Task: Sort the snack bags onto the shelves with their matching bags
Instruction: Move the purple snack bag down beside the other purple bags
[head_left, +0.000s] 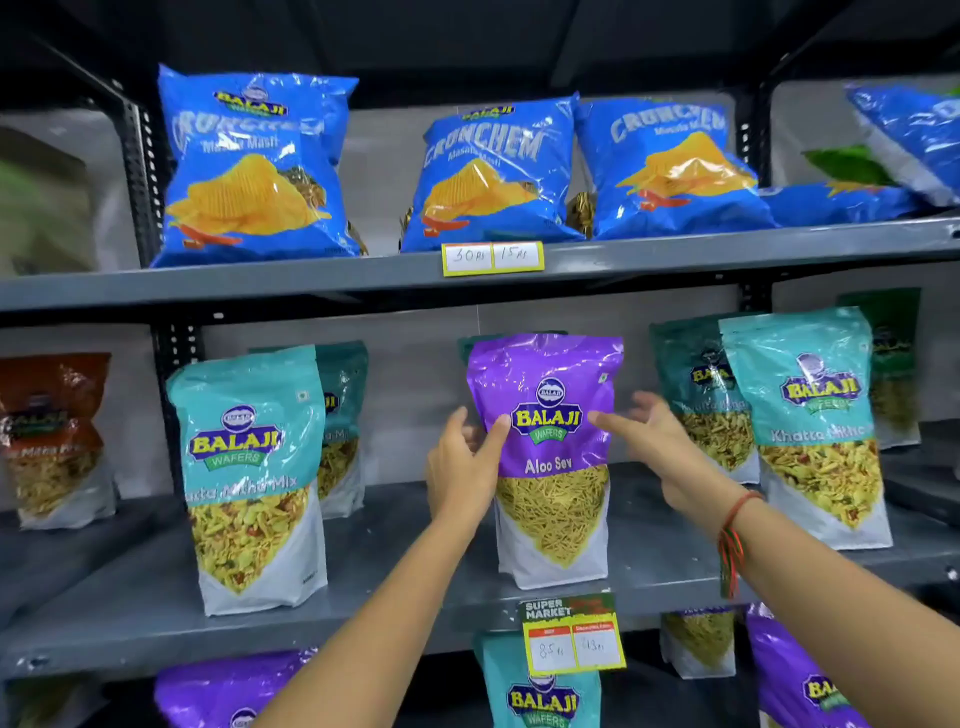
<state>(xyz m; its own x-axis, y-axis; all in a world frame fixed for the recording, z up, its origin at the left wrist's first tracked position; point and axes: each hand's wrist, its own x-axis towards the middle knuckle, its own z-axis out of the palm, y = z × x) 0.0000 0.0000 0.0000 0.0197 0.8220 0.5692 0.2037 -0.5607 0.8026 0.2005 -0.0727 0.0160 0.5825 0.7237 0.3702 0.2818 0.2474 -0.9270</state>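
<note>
A purple snack bag stands upright on the middle shelf between teal bags. The left hand grips its left edge, thumb across the front; the right hand touches its right side, fingers released

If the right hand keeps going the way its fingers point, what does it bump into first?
Probably the purple bag. The right hand points left toward its right edge, fingertips nearly touching; depth is hard to judge.

purple-and-white plastic Aloo Sev pouch; teal-and-white plastic mix pouches beside it; blue foil Crunchem bags with orange wafer print above; grey metal shelves
</note>
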